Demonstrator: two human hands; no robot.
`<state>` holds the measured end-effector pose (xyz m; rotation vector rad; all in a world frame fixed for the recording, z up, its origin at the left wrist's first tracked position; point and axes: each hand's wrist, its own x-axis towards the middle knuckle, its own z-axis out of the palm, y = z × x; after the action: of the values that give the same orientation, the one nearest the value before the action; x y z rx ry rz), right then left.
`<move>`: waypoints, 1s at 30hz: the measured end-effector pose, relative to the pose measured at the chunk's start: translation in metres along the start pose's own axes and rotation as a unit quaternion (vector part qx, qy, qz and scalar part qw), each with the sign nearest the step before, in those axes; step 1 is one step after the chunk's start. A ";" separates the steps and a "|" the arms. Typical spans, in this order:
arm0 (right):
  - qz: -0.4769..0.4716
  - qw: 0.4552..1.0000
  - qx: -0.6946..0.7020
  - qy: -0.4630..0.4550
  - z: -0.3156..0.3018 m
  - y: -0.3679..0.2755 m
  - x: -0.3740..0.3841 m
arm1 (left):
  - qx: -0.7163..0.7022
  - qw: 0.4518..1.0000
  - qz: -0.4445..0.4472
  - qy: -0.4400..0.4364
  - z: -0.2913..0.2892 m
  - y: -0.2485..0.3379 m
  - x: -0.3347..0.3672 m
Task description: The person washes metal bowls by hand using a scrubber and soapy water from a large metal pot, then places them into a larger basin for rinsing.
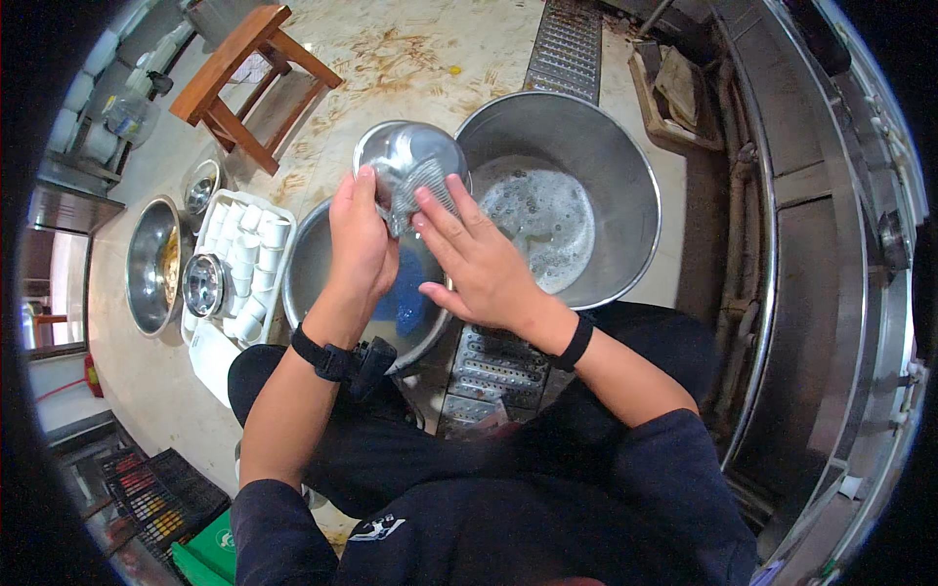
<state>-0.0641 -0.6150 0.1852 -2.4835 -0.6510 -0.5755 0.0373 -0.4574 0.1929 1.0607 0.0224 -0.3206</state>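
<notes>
My left hand (363, 234) grips a shiny metal bowl (403, 146), thumb along its near side. Against the bowl's surface lies a grey, ribbed scouring pad (426, 188), pressed there by the outstretched fingers of my right hand (487, 269). Both hands are raised above a metal basin (311, 256) holding water and something blue (410, 293), partly hidden by my left forearm. Right of the basin stands a large, deep metal pot (625, 186) with foamy water (537, 220) at its bottom.
On the left, a white crate (283, 256) holds several white cups and a small metal bowl (203, 285). Beside it are a wide metal basin (147, 264) and another small bowl (202, 186). A wooden stool (230, 73) stands farther off. Metal drain grating (565, 49) crosses the stained floor.
</notes>
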 end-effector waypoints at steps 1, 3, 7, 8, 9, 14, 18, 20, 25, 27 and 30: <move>-0.007 0.999 -0.027 -0.016 -0.003 -0.001 -0.001 | -0.019 0.999 -0.020 0.032 0.015 -0.002 -0.007; -0.009 0.999 -0.048 -0.019 -0.008 0.004 0.001 | -0.044 0.997 -0.040 0.059 0.027 -0.005 -0.016; 0.015 0.998 -0.056 0.031 -0.014 0.010 0.008 | 0.055 0.993 -0.100 0.024 0.023 -0.019 -0.027; 0.029 0.997 -0.053 0.043 -0.011 0.014 0.010 | 0.018 0.994 -0.101 0.032 0.025 -0.016 -0.031; 0.048 0.996 -0.060 0.044 -0.012 0.019 0.012 | -0.024 0.993 -0.106 0.039 0.030 -0.012 -0.033; 0.049 0.998 -0.021 0.037 -0.024 0.024 0.005 | -0.088 0.992 -0.081 -0.029 -0.001 -0.039 -0.015; -0.008 1.000 0.005 -0.010 -0.008 0.002 0.001 | -0.072 0.994 -0.085 0.018 -0.011 -0.033 -0.007; -0.069 0.997 -0.037 0.000 0.008 -0.010 0.012 | -0.091 0.989 -0.111 0.028 -0.021 -0.014 -0.008; -0.018 0.999 -0.035 0.032 0.009 0.005 0.013 | -0.085 0.990 -0.107 0.023 -0.027 -0.027 -0.005; 0.064 0.994 -0.004 0.091 0.013 0.019 0.010 | -0.048 0.993 -0.112 -0.003 -0.022 -0.035 -0.013; 0.105 0.993 -0.035 0.047 -0.009 0.033 0.011 | -0.074 0.992 -0.102 0.013 0.003 -0.024 -0.025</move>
<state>-0.0400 -0.6418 0.1860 -2.5310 -0.3333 -0.6382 0.0065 -0.4645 0.1787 0.9161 0.1772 -0.4834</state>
